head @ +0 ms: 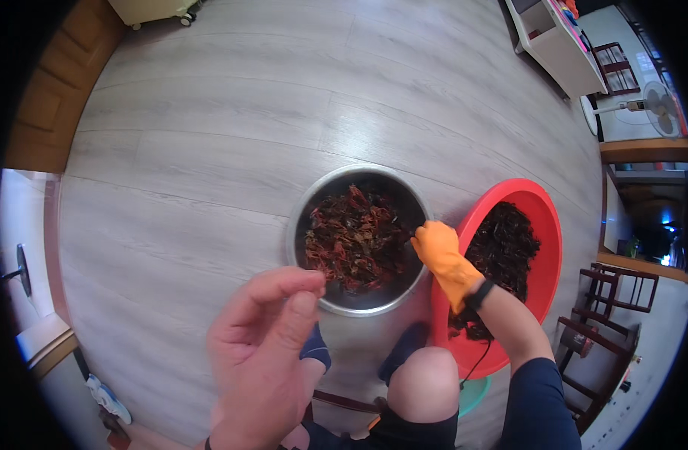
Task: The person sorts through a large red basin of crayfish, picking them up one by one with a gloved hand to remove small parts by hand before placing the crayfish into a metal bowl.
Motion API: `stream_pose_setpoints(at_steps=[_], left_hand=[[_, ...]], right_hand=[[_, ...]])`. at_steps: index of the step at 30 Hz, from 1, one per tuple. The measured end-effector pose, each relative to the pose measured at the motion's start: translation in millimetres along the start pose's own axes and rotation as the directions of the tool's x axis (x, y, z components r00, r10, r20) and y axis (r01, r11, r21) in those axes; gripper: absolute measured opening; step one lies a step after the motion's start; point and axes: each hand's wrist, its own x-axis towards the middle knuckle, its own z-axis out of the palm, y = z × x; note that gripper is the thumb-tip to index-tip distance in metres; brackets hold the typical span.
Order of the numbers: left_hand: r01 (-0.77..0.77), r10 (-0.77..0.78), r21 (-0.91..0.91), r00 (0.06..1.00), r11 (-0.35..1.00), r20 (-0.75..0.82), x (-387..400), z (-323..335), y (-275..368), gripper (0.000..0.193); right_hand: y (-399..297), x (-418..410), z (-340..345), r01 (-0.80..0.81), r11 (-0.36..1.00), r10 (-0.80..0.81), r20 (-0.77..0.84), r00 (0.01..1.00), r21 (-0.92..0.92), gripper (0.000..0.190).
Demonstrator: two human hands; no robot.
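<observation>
My bare left hand [265,332] is raised close to the camera, its fingers curled and the thumb near the index fingertip. Nothing shows between them. Beyond it, a round metal pot [372,311] stands on the floor, holding a tangled heap of reddish-brown crayfish [352,236]. My right hand [438,242], in an orange rubber glove, is closed at the pot's right rim; its fingertips are hidden. Under my right forearm, a large red plastic basin [546,247] sits tilted, with a mass of darker crayfish [501,247] inside.
A green plastic container [474,396] shows partly beneath the red basin. My knee [423,385] and feet are just below the pot. Dark wooden chairs [602,332] stand at right. A white electric fan [659,109] and white cabinet [569,56] are at upper right.
</observation>
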Motion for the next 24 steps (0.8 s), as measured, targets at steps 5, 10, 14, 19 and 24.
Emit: stream_pose_setpoints(at_steps=[5, 10, 14, 19, 24], left_hand=[[0.013, -0.016, -0.08, 0.999, 0.997, -0.031, 5.6, 0.1, -4.0, 0.017], [-0.015, 0.014, -0.034, 1.0, 0.999, -0.028, 0.4, 10.5, -6.8, 0.018], [-0.017, 0.015, -0.066, 0.999, 0.998, -0.033, -4.0, 12.2, -5.2, 0.017], [-0.029, 0.028, -0.055, 0.999, 0.998, -0.016, -2.1, 11.3, -9.6, 0.018], [-0.022, 0.021, -0.025, 0.998, 0.999, -0.052, -3.9, 6.1, -6.7, 0.018]], right_hand=[[-9.1, -79.9, -60.1, -0.295, 0.464, 0.317, 0.154, 0.936, 0.835, 0.023], [-29.6, -79.9, -65.2, -0.144, 0.419, 0.346, -0.011, 0.938, 0.897, 0.021], [-41.6, -67.6, -57.8, -0.128, 0.284, 0.361, 0.018, 0.933, 0.95, 0.019], [-45.1, -68.9, -54.0, -0.013, 0.364, 0.271, -0.093, 0.958, 0.931, 0.022], [-25.0, -108.7, -60.0, 0.478, 0.877, -0.455, -0.242, 0.857, 0.043, 0.031]])
